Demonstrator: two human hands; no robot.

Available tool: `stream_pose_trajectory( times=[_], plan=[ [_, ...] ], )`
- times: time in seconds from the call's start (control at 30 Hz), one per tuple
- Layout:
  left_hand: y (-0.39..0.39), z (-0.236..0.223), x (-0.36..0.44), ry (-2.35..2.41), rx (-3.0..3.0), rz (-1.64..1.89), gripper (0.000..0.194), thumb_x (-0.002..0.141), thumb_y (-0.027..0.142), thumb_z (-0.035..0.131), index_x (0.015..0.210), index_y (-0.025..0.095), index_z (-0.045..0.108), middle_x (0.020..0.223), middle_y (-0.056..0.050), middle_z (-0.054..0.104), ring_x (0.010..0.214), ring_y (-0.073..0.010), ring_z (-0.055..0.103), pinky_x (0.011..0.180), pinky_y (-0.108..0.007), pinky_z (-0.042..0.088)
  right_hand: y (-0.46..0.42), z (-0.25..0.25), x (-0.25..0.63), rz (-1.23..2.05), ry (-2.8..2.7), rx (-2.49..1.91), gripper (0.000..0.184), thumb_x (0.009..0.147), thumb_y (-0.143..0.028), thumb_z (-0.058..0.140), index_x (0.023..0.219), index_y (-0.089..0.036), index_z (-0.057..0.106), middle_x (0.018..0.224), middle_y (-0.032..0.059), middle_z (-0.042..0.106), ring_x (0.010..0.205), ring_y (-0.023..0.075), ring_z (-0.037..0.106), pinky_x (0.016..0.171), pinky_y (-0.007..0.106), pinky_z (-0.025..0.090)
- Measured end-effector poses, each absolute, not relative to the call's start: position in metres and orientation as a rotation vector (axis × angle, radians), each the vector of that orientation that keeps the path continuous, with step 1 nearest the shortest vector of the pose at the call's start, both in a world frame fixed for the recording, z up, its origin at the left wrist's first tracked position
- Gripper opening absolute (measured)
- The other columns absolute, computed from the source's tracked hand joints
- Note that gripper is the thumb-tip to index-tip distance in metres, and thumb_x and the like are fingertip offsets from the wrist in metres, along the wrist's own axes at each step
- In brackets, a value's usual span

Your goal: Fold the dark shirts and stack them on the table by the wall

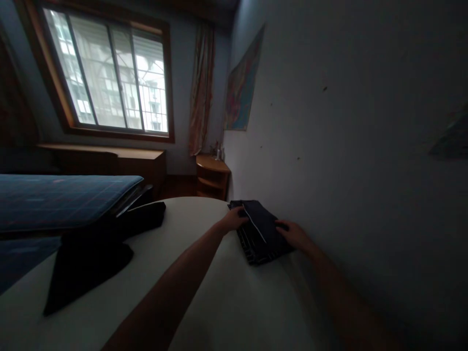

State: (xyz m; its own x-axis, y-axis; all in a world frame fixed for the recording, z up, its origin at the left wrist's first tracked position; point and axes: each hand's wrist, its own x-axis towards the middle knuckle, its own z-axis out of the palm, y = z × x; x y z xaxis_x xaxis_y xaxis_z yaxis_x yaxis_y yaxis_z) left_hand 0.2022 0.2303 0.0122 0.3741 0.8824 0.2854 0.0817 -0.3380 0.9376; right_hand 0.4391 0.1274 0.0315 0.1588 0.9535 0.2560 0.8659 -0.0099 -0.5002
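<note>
Folded cloth [266, 231] right of centre on bench [215, 292]. Left hand [234, 219] at its left edge, right hand [295, 236] at its right, fingers bent; can't tell if gripping. Probably straightening; next likely needs edges evened.

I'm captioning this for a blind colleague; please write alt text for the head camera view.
A person's left hand and right hand touch opposite sides of a folded dark cloth on a pale table beside a wall. Black fabric lies farther left; beyond are a blue checked surface and a window.
</note>
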Motion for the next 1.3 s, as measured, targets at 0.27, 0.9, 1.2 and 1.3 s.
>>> stream_pose_trajectory(
  times=[0.27, 0.9, 1.2, 1.3],
  plan=[
    [0.216, -0.015, 0.189, 0.845, 1.773, 1.005, 0.052, 0.088, 0.013, 0.060, 0.140, 0.015, 0.050, 0.135, -0.017, 0.060, 0.124, -0.0267, 0.058, 0.106, -0.044, 0.046, 0.134, 0.028, 0.433, -0.045, -1.739, -2.006, 0.038, 0.091, -0.043, 0.051, 0.112, -0.021, 0.073, 0.119, 0.0120, 0.070, 0.109, 0.0277, 0.065, 0.097, 0.041, 0.048],
    [0.100, -0.057, 0.018, 1.523, 2.513, 0.671, 0.037, 0.093, 0.019, 0.048, 0.127, 0.017, 0.061, 0.142, -0.014, 0.054, 0.133, -0.0264, 0.049, 0.113, -0.043, 0.038, 0.160, 0.002, 0.348, 0.000, -1.948, -2.231, 0.055, 0.101, -0.051, 0.021, 0.147, -0.031, 0.045, 0.160, 0.0032, 0.030, 0.147, 0.0370, 0.021, 0.113, 0.066, 0.020],
    [0.090, -0.032, -0.033, 1.699, 2.578, 0.676, 0.031, 0.092, 0.021, 0.046, 0.114, 0.019, 0.068, 0.130, -0.012, 0.063, 0.121, -0.0276, 0.058, 0.108, -0.046, 0.040, 0.151, 0.008, 0.341, -0.257, -1.830, -2.019, 0.044, 0.099, -0.038, 0.033, 0.133, -0.022, 0.056, 0.141, 0.0088, 0.056, 0.133, 0.0295, 0.044, 0.111, 0.055, 0.028],
    [0.093, -0.034, -0.064, 2.169, 2.427, 0.799, 0.040, 0.090, 0.021, 0.049, 0.128, 0.014, 0.061, 0.148, -0.019, 0.046, 0.137, -0.0353, 0.041, 0.113, -0.052, 0.030, 0.136, 0.012, 0.324, -0.405, -1.805, -1.818, 0.037, 0.096, -0.028, 0.039, 0.124, -0.016, 0.060, 0.128, 0.0127, 0.063, 0.119, 0.0267, 0.054, 0.105, 0.045, 0.035]
  ],
)
